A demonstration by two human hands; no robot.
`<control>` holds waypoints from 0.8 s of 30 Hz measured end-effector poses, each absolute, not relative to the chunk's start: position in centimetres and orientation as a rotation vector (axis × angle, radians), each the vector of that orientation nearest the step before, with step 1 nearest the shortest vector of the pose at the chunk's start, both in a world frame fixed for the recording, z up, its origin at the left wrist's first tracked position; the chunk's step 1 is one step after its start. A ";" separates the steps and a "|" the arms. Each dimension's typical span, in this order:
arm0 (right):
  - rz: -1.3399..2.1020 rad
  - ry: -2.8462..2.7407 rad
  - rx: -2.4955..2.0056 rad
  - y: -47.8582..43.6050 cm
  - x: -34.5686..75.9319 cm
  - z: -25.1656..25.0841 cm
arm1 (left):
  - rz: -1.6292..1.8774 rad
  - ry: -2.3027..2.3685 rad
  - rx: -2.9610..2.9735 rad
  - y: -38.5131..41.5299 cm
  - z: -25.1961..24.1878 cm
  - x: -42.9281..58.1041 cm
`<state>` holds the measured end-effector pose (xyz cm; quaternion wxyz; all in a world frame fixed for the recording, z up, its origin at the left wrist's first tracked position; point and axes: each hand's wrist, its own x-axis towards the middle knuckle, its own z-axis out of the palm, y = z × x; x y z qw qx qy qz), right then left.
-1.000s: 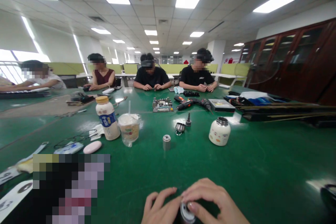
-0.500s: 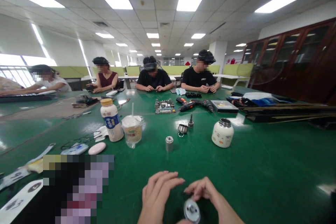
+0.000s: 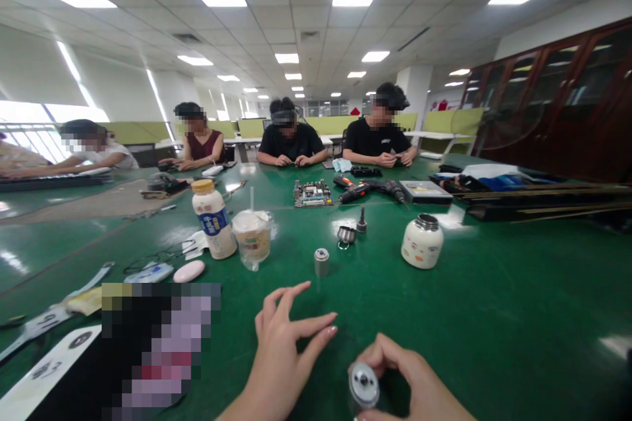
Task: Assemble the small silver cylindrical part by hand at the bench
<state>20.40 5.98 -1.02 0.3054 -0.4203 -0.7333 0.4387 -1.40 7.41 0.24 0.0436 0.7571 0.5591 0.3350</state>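
My right hand [image 3: 405,371] grips a small metal motor [image 3: 364,383] near the bottom of the view, fingers on its sides. Its round end, with a dark centre and small holes, tilts up toward me. My left hand [image 3: 291,342] is raised to its left, fingers spread and holding nothing. Beyond both hands a similar metal motor [image 3: 322,263] stands upright on the green table. Behind that one are a small steel cup-like part with a ring [image 3: 346,235] and a dark metal fitting with a stem [image 3: 362,220].
A cream jar without a lid [image 3: 422,243] stands to the right. At left are a bottle [image 3: 214,223], a plastic drink cup [image 3: 253,240] and a pale pink oval case [image 3: 189,271]. Further back lie a circuit board [image 3: 313,194] and power drills [image 3: 365,191]. Several people sit across the table.
My left hand has drawn away from the motor, moving up and left with its fingers spreading. My right hand keeps hold of the motor. The view has shifted slightly.
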 end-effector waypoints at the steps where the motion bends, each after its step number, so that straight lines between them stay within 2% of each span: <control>1: 1.169 -1.943 -1.110 6.0 20.4 -1.0 | 0.934 1.756 2.341 7.8 -0.3 -1.7; 6: 1.131 -1.952 -1.107 6.0 20.4 -0.9 | 0.823 1.832 2.394 8.6 -1.7 -2.0; 9: 1.136 -1.944 -1.104 6.1 20.4 -1.1 | 0.956 1.789 2.330 8.2 -0.5 -1.8; 13: 1.143 -1.938 -1.083 6.3 20.4 -1.5 | 1.172 1.441 2.383 6.6 1.9 -1.0; 20: 1.148 -1.926 -1.055 6.2 20.3 -1.3 | 0.961 1.292 2.489 5.1 2.0 0.2; 24: 1.136 -1.928 -1.048 6.3 20.3 -1.2 | 0.989 1.227 2.442 5.1 1.6 0.0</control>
